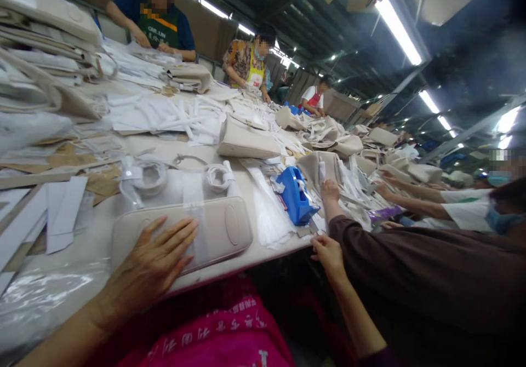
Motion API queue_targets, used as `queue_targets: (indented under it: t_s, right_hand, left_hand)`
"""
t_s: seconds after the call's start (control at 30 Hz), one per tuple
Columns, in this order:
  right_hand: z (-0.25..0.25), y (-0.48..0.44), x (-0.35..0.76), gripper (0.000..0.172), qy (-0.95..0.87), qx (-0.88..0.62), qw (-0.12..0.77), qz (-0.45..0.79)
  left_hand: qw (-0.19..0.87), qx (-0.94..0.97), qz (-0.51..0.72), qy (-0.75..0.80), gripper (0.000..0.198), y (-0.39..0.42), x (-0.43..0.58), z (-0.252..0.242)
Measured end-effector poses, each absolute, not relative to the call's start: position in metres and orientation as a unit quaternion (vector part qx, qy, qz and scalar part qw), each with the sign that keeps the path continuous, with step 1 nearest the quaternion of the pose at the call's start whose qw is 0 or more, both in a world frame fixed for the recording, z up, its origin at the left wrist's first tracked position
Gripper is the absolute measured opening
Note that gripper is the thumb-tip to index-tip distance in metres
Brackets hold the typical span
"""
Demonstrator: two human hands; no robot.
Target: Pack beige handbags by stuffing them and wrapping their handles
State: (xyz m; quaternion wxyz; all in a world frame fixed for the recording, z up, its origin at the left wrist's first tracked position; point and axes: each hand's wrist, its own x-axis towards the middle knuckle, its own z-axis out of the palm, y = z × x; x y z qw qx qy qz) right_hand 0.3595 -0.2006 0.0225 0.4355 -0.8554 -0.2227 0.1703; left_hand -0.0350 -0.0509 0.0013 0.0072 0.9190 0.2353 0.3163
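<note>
1. Fluorescent tubes [396,24] hang under a dark workshop roof, above a long pale table [98,230] with people seated along both sides.
2. I see my left hand [154,260] lying flat, fingers spread wide, on the near end of a beige bag [224,227]. The bag is smooth, oblong and round-cornered, and lies on its side at the near table edge.
3. A clear plastic band [196,202] crosses the bag's middle.
4. My right hand [329,253] is at the table edge, well right of the bag. Its fingers are loosely curled, and I cannot tell whether it holds anything.
5. A glossy blue tape dispenser [293,194] stands between the bag and a neighbour's brown sleeve [411,257].
6. Crinkled clear plastic film [41,296] lies left of my hand, with flat white paper strips [61,213] beyond it.
7. More beige bags [246,139] and white scraps litter the far surface.
</note>
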Motion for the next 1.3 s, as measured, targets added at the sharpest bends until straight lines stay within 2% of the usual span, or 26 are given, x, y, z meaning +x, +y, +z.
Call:
queue_targets:
  t_s: [0.07,0.17,0.23,0.3,0.43,0.57,0.8,1.3]
  right_hand:
    - [0.047,-0.208,0.345,0.011,-0.315,-0.886,0.302,0.159]
    - [0.099,-0.200,0.315,0.010,-0.539,-0.833,-0.013,0.119]
    - [0.133,-0.182,0.292,0.014,-0.647,-0.744,-0.118,0.120]
    - [0.158,-0.157,0.269,0.018,-0.729,-0.645,-0.164,0.159]
    - [0.169,-0.096,0.222,0.022,-0.846,-0.452,-0.171,0.228]
    - [0.152,-0.036,0.176,0.021,-0.896,-0.356,-0.169,0.202]
    - [0.128,0.027,0.134,0.025,-0.908,-0.354,-0.204,0.098]
    - [0.124,0.039,0.112,0.025,-0.906,-0.342,-0.244,0.051]
  left_hand:
    - [-0.007,0.925,0.300,0.231,0.034,-0.050,-0.037,-0.001]
    - [-0.015,0.935,0.272,0.229,0.038,-0.050,-0.039,-0.001]
    - [-0.010,0.936,0.263,0.232,0.039,-0.051,-0.039,0.000]
    - [0.000,0.936,0.258,0.238,0.039,-0.053,-0.039,0.002]
    - [0.017,0.936,0.248,0.250,0.039,-0.057,-0.041,0.006]
    - [0.016,0.933,0.247,0.260,0.038,-0.059,-0.042,0.008]
    - [-0.002,0.929,0.245,0.278,0.039,-0.058,-0.043,0.005]
    - [0.022,0.932,0.249,0.262,0.040,-0.055,-0.042,0.007]
